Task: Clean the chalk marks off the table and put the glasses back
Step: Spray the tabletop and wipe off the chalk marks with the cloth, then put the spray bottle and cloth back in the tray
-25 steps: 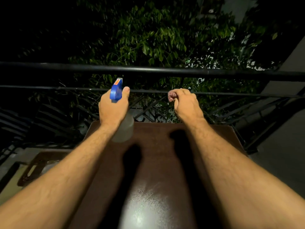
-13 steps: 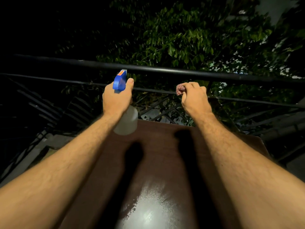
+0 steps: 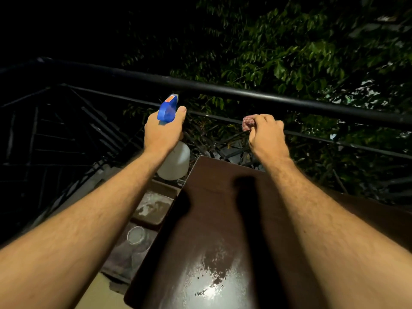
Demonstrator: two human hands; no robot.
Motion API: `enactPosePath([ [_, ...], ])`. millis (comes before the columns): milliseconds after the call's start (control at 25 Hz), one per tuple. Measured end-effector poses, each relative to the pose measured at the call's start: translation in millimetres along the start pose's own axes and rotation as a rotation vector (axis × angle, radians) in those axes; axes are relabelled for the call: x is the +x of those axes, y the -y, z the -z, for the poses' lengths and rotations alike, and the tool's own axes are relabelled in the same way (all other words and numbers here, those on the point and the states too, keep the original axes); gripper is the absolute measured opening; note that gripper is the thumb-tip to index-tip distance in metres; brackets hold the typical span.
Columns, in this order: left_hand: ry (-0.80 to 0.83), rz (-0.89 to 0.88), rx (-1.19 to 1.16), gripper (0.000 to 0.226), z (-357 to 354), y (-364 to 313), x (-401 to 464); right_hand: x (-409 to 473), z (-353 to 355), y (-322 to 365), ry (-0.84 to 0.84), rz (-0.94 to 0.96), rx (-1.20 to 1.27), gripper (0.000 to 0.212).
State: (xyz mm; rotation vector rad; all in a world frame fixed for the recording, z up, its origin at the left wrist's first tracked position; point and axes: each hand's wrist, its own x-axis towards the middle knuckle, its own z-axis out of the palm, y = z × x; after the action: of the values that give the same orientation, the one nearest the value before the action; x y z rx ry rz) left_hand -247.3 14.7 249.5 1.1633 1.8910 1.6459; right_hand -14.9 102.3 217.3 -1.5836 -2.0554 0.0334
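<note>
My left hand (image 3: pixel 163 132) grips a spray bottle (image 3: pixel 175 160) with a blue trigger head and a white body, held up past the far left corner of the dark brown table (image 3: pixel 214 215). My right hand (image 3: pixel 266 136) is closed on a bunched reddish checked cloth (image 3: pixel 248 123), raised over the table's far edge. The near part of the tabletop is wet and shiny. Clear glasses (image 3: pixel 136 236) stand on a lower brown tray (image 3: pixel 153 209) to the left of the table.
A black metal railing (image 3: pixel 245 92) runs across just beyond both hands, with thinner bars below it. Green foliage (image 3: pixel 301 63) fills the dark space behind. A pale floor shows at the bottom left beside the table.
The view has swung left and tilted, so the table now sits to the right and the tray with glasses shows. Both hands keep their grips and stay raised near the railing.
</note>
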Motion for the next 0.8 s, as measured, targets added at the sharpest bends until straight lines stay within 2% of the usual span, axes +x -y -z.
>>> enactPosePath([
  [160, 0.003, 0.032, 0.033, 0.055, 27, 27, 21, -1, -41, 35, 0.073, 0.026, 0.001, 0.037],
  [320, 0.014, 0.06, 0.038, 0.039, 49, 56, 40, -2, -78, 63, 0.122, 0.047, 0.032, 0.037],
  [560, 0.006, 0.105, 0.064, 0.034, 82, 111, 76, -1, -133, 114, 0.144, 0.055, 0.026, 0.041],
  [720, 0.027, 0.146, 0.071, 0.043, 100, 145, 96, 0, -165, 148, 0.172, 0.072, 0.035, 0.043],
  [800, 0.035, 0.177, 0.069, 0.038, 106, 161, 103, 0, -180, 164, 0.193, 0.066, 0.052, 0.044],
])
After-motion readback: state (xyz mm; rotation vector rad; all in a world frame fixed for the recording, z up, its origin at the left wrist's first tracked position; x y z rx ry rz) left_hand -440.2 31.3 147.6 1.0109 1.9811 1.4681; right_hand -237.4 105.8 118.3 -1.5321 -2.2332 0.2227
